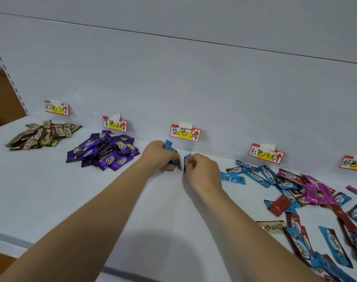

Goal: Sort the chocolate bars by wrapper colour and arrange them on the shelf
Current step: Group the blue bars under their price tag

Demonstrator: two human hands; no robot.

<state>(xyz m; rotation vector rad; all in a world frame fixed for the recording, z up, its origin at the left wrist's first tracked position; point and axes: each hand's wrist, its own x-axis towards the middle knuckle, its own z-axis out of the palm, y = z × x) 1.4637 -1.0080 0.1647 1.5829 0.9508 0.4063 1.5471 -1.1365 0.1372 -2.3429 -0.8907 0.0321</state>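
Head view: both hands hold blue chocolate bars at the back of the white shelf, under the blue price label.

I see my left hand curled round a small bunch of blue bars and my right hand pinching one more blue bar just beside it. Sorted piles lie to the left — brown bars, then purple bars. To the right a mixed heap of blue, red and pink bars sprawls under the red label.
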